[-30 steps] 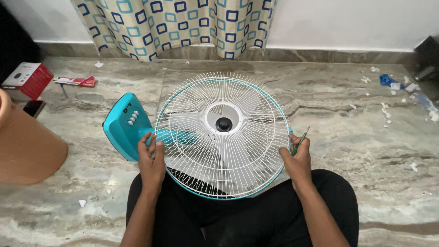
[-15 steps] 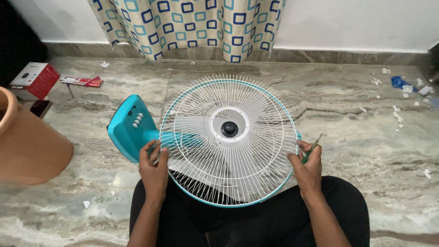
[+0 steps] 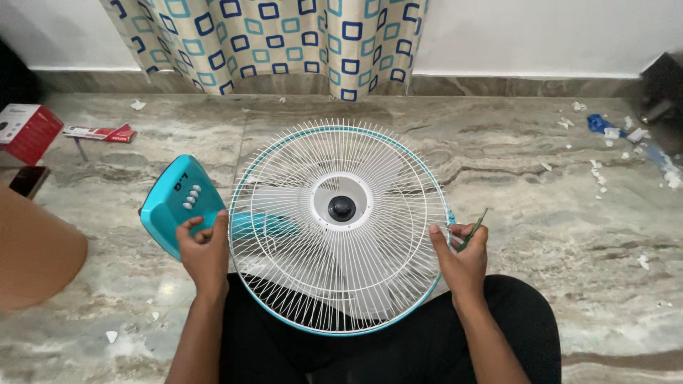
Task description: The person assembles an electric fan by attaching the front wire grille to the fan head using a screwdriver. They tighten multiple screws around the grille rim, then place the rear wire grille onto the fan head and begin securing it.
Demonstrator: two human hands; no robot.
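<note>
One table fan [image 3: 341,227] lies face-up across my lap, its round white wire guard [image 3: 370,284] ringed in teal and its teal base [image 3: 171,203] tipped out to my left on the marble floor [image 3: 541,213]. On that base I count four small white buttons [image 3: 191,198] in a slanted row. My left hand [image 3: 205,250] is curled at the guard's left rim, beside the base. My right hand [image 3: 462,257] presses the right rim with the thumb while its fingers are closed on one thin green-handled screwdriver [image 3: 472,229] — tip pointing up and away. At the hub sits one black cap [image 3: 341,208]. Far left: one red box [image 3: 27,130], one flat red-and-white packet [image 3: 98,132], one dark phone [image 3: 28,180] and one tan pot [image 3: 35,256]. A patterned curtain [image 3: 270,39] hangs behind — paper scraps [image 3: 605,131] litter the right.
</note>
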